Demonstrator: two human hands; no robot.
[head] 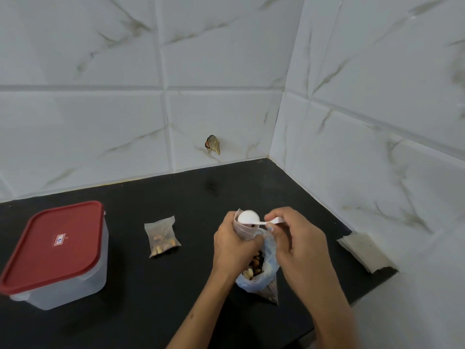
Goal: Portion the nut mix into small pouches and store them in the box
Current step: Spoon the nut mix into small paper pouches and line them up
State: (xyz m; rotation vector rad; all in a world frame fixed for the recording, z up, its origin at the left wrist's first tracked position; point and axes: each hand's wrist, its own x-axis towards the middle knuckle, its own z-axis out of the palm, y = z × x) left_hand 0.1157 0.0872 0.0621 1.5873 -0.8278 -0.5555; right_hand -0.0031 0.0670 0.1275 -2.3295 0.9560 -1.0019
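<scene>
My left hand (232,245) grips a small clear pouch (245,231) upright by its neck, mouth open. My right hand (299,238) pinches the handle of a white plastic scoop (247,218), whose bowl is turned over the pouch's mouth. Just below, a larger clear bag of nut mix (259,269) lies open on the black counter. A filled small pouch (162,236) lies to the left. The clear storage box with a red lid (54,253) stands at the far left, lid on.
A stack of empty small pouches (366,250) lies at the counter's right edge by the wall. White marble-patterned tiled walls meet in a corner behind. The black counter (151,285) ends at a front edge near the lower right.
</scene>
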